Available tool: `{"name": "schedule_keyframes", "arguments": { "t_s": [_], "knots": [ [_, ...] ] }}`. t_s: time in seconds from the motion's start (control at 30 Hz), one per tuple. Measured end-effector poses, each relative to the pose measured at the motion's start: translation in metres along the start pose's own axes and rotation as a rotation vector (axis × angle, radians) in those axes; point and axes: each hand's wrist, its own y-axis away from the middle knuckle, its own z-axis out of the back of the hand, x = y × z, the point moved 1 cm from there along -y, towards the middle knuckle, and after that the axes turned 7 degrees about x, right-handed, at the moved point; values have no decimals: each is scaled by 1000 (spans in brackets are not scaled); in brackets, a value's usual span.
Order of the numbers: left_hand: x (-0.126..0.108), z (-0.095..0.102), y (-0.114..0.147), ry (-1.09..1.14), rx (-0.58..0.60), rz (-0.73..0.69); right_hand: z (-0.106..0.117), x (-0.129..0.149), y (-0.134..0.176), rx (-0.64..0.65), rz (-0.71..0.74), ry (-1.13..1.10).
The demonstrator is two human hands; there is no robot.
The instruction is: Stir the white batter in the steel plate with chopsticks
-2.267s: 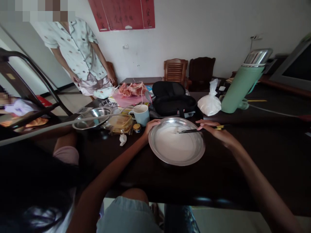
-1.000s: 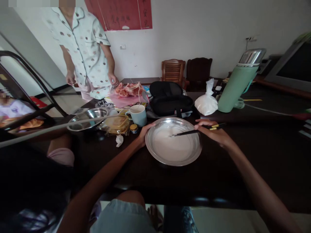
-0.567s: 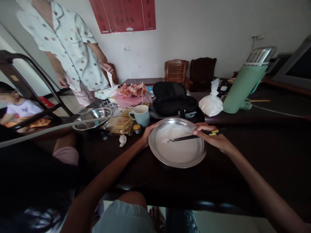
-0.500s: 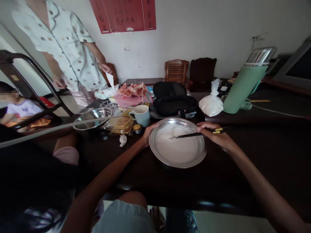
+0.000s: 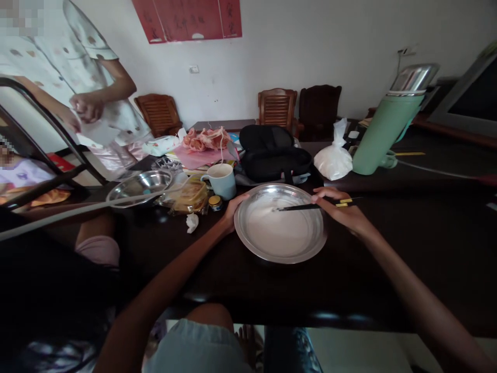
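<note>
The left hand point(image 5: 234, 211) and right hand point(image 5: 337, 208) are bare; the left forearm point(image 5: 179, 268) and right forearm point(image 5: 406, 277) are slender and uncovered; the shorts point(image 5: 194, 348) are plain muted grey, loose-legged, slightly creased near the hem point(image 5: 182, 325); a rounded knee point(image 5: 214, 314) shows beyond.

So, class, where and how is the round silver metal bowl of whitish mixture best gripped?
Likely its flared rim, one hand from each side: the bowl is wide, open and holds whitish mixture, so opposite grips should keep it level. The left hand touches one edge.
</note>
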Motion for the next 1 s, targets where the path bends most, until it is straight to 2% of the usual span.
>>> {"name": "schedule_keyframes", "arguments": {
  "t_s": [0.07, 0.1, 0.2, 0.3, 0.37, 0.47, 0.6, 0.7, 0.8, 0.9, 1.0],
  "knots": [
    [0, 0, 0, 25, -12, 23, 8, -3, -1, -74, -10, -7],
    [0, 0, 1, 33, -20, 30, 12, -3, -1, -69, -6, -18],
    [0, -1, 2, 49, -27, 19, 18, 1, 1, 66, 14, -69],
    [1, -1, 2, 54, 9, -5, 10, 6, 5, 234, 8, -101],
    [2, 0, 1, 49, 38, -25, 2, 5, 6, 268, 14, -91],
    [4, 2, -1, 42, 25, -30, -1, -1, 4, 197, 27, -67],
    [5, 2, -2, 73, 17, -2, 18, -7, 0, 63, -18, -93],
    [3, 0, -2, 83, 23, 5, 25, -2, 1, 148, -33, -113],
    [2, -2, -1, 76, 16, -11, 15, 3, 5, 285, -16, -93],
    [2, -3, -1, 57, -3, -27, 8, 4, 5, 216, 2, -21],
    [2, -3, -1, 51, -26, -7, 19, 1, 2, 120, -31, -22]
  ]
}}
